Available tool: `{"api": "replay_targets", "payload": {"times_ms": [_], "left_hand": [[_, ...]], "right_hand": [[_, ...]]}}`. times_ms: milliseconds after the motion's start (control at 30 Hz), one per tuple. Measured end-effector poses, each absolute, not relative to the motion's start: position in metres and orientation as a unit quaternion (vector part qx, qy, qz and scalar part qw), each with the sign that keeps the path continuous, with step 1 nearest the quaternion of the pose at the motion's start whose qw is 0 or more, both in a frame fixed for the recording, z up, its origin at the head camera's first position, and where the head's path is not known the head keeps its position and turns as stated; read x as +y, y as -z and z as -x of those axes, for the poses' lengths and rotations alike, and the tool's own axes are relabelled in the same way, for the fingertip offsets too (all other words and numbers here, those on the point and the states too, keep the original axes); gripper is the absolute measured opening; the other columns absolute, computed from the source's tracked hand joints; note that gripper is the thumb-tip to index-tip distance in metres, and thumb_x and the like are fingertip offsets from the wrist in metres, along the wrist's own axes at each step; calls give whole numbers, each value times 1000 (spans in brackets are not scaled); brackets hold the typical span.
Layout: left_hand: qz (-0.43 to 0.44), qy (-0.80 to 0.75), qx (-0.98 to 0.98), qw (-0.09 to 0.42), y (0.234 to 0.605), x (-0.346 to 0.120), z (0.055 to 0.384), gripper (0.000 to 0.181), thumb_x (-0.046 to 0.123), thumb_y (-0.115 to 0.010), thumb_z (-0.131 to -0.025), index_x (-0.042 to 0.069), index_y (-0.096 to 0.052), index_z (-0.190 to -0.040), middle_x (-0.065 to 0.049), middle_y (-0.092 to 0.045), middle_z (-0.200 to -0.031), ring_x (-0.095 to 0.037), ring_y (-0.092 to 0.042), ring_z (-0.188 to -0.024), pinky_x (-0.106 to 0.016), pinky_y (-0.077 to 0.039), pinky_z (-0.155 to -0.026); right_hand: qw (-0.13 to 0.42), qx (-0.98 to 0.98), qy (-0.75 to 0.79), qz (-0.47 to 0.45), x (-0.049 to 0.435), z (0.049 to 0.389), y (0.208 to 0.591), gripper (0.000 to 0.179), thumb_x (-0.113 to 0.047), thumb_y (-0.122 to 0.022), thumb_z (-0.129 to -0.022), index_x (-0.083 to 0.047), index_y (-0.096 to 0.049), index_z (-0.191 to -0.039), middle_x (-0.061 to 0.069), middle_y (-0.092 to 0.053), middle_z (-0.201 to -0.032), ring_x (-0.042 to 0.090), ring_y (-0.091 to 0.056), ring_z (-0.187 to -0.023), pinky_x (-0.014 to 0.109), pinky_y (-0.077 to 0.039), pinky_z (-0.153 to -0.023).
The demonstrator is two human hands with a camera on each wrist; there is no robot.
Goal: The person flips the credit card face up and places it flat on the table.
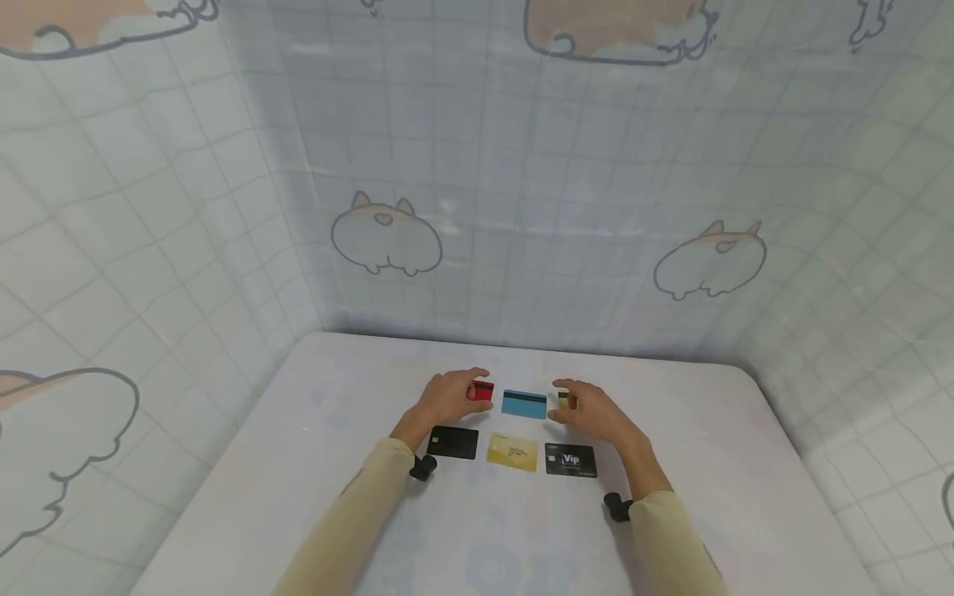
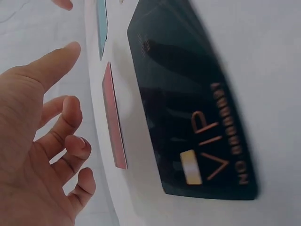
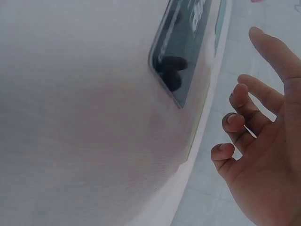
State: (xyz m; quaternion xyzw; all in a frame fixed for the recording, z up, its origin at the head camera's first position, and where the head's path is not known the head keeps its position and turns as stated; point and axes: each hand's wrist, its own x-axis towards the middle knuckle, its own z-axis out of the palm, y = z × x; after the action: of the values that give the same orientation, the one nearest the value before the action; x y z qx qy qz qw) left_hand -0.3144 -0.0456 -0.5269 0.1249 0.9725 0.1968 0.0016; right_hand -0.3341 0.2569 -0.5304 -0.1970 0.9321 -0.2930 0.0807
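Observation:
Six cards lie flat on the table in two rows. My left hand [image 1: 451, 395] hovers at the far row's left end, fingers loosely bent, partly covering a red card [image 1: 485, 394]. In the left wrist view the hand [image 2: 42, 122] holds nothing and the red card [image 2: 114, 122] lies past its fingertips. My right hand [image 1: 594, 410] hovers over a mostly hidden yellowish card [image 1: 563, 403], fingers bent and apart; the right wrist view shows it [image 3: 265, 141] holding nothing. Between the hands lies a blue card [image 1: 525, 406] with a dark stripe.
Nearer me are a black card [image 1: 453, 443], a gold card [image 1: 513, 453] and a black Vip card [image 1: 570, 461]. The white table [image 1: 358, 372] ends at a patterned cloth wall [image 1: 522, 273], with similar cloth on both sides.

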Motion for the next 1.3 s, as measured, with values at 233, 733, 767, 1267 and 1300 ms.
{"api": "replay_targets", "payload": {"times_ms": [233,733,767,1267,1300], "left_hand": [[-118,-189,975,19,529,-42,321,66,50,-75,-87,25,-54,-144,7,-56,-78,-12,-53,-79,-37,-42,-80],[-144,-143,977,62,530,-24,316,67,50,-79,-83,24,-58,-142,4,-68,-102,-17,-56,-90,-45,-43,-91],[-146,-139,977,64,530,-22,315,67,50,-79,-84,24,-58,-142,2,-69,-109,-18,-57,-94,-47,-43,-94],[-160,-155,970,96,522,-20,319,60,44,-80,-85,23,-62,-138,7,-56,-76,-14,-52,-84,-50,-37,-98],[-158,-158,970,97,521,-20,319,60,44,-80,-85,24,-62,-138,7,-55,-76,-14,-52,-84,-50,-37,-99]], "right_hand": [[89,935,273,208,254,340,529,69,-37,-80,-85,-10,-55,-143,1,-56,-77,17,-50,-68,33,-41,-59],[110,954,206,190,239,327,529,67,-44,-85,-78,-16,-63,-135,-3,-60,-89,16,-52,-82,35,-47,-74],[109,954,205,191,238,326,528,65,-42,-85,-79,-16,-64,-134,-3,-60,-88,16,-52,-81,35,-47,-73],[127,959,197,162,229,328,527,54,-40,-84,-80,-20,-67,-126,-2,-64,-95,16,-55,-84,39,-50,-78],[129,959,197,159,228,328,527,53,-40,-84,-80,-20,-67,-126,-2,-63,-95,16,-55,-84,39,-50,-77]]}}
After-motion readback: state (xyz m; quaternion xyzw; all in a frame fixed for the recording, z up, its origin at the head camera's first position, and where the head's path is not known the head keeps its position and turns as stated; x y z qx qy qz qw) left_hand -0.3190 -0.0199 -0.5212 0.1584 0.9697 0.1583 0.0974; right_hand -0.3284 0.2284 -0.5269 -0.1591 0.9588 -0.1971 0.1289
